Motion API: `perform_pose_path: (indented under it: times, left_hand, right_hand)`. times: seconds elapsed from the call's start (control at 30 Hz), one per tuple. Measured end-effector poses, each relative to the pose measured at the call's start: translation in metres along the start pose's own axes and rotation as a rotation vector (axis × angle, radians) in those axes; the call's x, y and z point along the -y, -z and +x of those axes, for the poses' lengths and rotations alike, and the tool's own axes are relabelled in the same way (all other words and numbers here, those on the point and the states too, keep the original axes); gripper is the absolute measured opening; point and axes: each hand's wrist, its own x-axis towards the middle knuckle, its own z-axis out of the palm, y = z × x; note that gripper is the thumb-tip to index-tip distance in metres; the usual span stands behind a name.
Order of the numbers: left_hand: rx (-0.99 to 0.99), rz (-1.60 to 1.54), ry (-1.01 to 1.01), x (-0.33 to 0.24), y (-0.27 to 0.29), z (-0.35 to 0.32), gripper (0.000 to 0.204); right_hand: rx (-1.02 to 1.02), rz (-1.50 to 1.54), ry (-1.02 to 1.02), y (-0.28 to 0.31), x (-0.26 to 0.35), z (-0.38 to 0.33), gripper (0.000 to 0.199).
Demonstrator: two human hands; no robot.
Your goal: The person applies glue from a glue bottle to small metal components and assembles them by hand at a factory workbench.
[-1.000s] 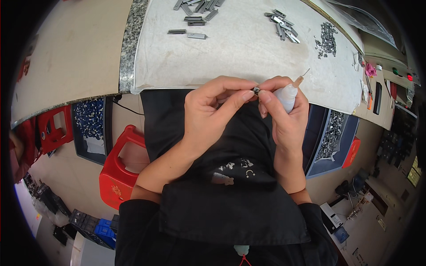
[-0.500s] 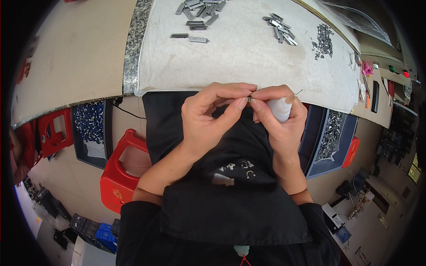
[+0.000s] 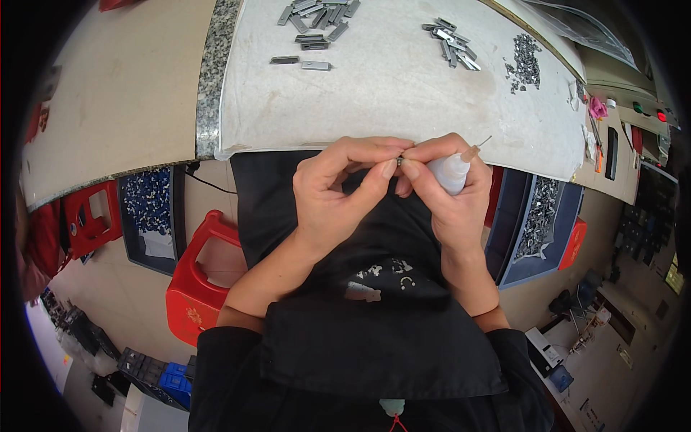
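The mat (image 3: 345, 108), white, lies before me and serves as reference. My black apron (image 3: 389, 345) hangs at its near edge. A red stool (image 3: 188, 306) stands below the mat's left end; a bin (image 3: 574, 216) of metal pieces sits below its right end. I find my left hand (image 3: 335, 180) at the mat's near edge, thumb and forefinger closed to a pinch, the others bent and partly hidden. My right hand (image 3: 458, 205), beside it at the same edge, has thumb and forefinger nearly together. Grey bars (image 3: 327, 13) lie on the mat's far left. My right fingers wrap the bottle (image 3: 450, 173), its needle (image 3: 485, 142) directed over the mat's right half. Smallest: the part (image 3: 400, 161), at the mat's near edge, clamped by my left fingertips, my right fingertips touching it.
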Motion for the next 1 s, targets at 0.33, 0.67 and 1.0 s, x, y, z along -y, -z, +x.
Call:
perform_pose_path:
  times: [0.33, 0.67, 1.0]
  left_hand:
    - [-0.191, 0.879, -0.266, -0.016, 0.042, 0.039, 0.011]
    - [-0.378, 0.832, -0.469, -0.028, 0.076, 0.04, 0.008]
    - [-1.37, 0.157, -0.215, 0.045, 0.22, -0.069, 0.017]
  right_hand:
    - [-0.054, -0.001, 0.028, 0.014, -0.004, 0.006, 0.014]
    - [-0.053, -0.086, 0.036, 0.019, -0.01, -0.003, 0.015]
    - [-0.116, -0.296, 0.035, 0.004, 0.0, 0.0, 0.015]
